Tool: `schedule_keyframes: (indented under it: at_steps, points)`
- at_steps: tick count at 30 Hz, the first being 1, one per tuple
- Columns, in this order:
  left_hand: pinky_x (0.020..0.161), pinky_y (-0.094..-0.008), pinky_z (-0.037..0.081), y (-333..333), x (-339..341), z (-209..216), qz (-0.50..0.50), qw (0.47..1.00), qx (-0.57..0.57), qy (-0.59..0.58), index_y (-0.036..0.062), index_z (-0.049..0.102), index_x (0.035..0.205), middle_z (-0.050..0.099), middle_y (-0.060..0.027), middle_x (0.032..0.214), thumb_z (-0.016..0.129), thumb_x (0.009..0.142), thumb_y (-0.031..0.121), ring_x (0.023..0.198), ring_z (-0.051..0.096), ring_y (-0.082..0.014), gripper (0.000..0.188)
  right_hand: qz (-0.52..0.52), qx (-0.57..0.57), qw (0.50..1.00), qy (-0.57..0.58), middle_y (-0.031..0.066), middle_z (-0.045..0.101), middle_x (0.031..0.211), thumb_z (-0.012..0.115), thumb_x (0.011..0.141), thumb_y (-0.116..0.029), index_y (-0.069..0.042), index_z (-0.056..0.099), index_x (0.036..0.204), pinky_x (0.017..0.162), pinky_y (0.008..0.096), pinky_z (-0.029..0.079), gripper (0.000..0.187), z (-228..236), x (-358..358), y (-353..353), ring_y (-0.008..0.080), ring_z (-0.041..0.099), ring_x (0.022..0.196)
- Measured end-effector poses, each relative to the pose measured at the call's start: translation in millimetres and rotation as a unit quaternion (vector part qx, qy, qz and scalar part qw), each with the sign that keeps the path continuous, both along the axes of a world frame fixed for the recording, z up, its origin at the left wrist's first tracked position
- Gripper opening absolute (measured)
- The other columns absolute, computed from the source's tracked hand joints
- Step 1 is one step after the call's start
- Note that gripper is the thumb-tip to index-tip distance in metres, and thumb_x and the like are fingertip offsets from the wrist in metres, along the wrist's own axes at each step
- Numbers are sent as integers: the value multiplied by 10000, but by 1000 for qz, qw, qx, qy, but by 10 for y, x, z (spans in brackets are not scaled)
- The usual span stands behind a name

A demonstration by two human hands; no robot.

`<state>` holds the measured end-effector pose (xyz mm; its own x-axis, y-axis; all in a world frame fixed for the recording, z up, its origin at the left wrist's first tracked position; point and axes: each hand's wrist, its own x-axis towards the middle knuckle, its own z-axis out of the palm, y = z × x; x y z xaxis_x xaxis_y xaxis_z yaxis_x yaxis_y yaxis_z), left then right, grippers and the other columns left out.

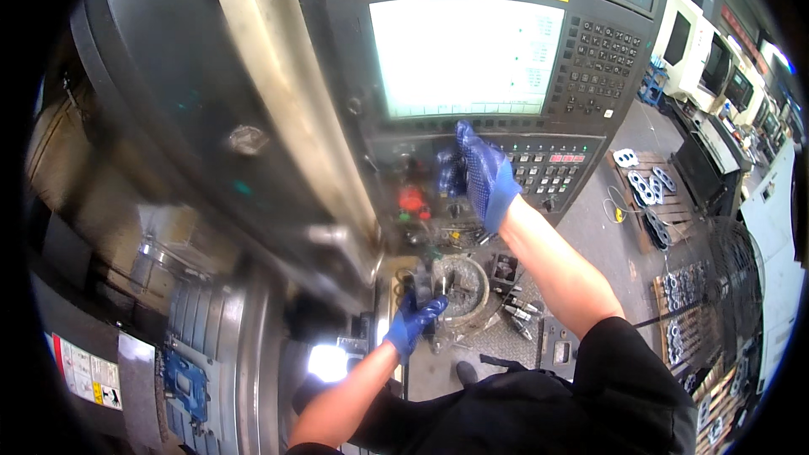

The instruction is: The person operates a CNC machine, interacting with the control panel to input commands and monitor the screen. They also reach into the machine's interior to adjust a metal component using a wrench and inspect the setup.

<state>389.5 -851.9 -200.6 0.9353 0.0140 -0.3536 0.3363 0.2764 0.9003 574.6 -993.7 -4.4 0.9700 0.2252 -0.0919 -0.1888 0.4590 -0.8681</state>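
My right hand [482,175], in a blue textured glove, is raised against the machine's control panel [358,88]. One finger stretches up to the row of keys under the bright screen [468,55], and the other fingers are bent with nothing seen in them. A red emergency stop button [411,199] sits just left of that hand. Lower down, my left hand [413,320], gloved the same way, closes at the lower end of a dark block-like object [424,280]; its kind is too blurred to tell. A round metal container [484,286] stands beside it.
On the left are a dark machine door [202,118] and a slotted metal table with a blue fixture [187,383]. Metal tool holders [522,320] lie right of the container. Pallets of flat metal parts [649,190] and a large fan [733,278] stand farther right.
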Motion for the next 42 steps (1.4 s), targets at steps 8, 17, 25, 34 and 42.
schedule_keyframes:
  at_steps: [8,17,25,34,42]
  points:
    - [995,-308,474,9,20,-11,-5,999,28,16,53,586,1346,666,-42,1220,801,895,188,1113,611,-144,518,-40,-37,998,-21,75,699,715,670,983,-444,-21,718,901,501,316,505,433,-220,-108,-19,159,636,543]
    - [1017,-315,548,21,-13,-118,40,998,-35,43,19,343,1519,661,-134,1264,723,924,31,1126,672,-209,706,-40,-246,968,-20,112,742,775,641,988,-265,38,731,911,638,358,517,326,-1643,-346,-267,177,660,658]
    - [1022,-321,535,-24,-17,-4,56,995,-42,73,-3,270,1554,660,-151,1277,735,925,59,1148,664,-212,785,-42,-597,781,-181,264,698,980,540,1006,-494,-31,695,1069,807,509,523,492,-1413,-192,-296,482,656,948]
    - [964,-344,535,8,11,-153,44,996,-39,65,54,489,1406,666,-68,1232,773,915,179,1117,638,-175,582,-55,-583,796,-150,257,700,926,535,1019,-448,-20,696,1057,757,494,529,460,-1598,-66,-153,450,684,883]
    - [909,-330,538,-8,5,-145,57,997,-43,20,101,619,1304,683,-27,1169,799,900,236,1059,641,-146,462,-45,-295,951,-87,100,728,746,614,1010,-476,27,727,886,625,342,508,530,-1448,-114,-158,175,662,638]
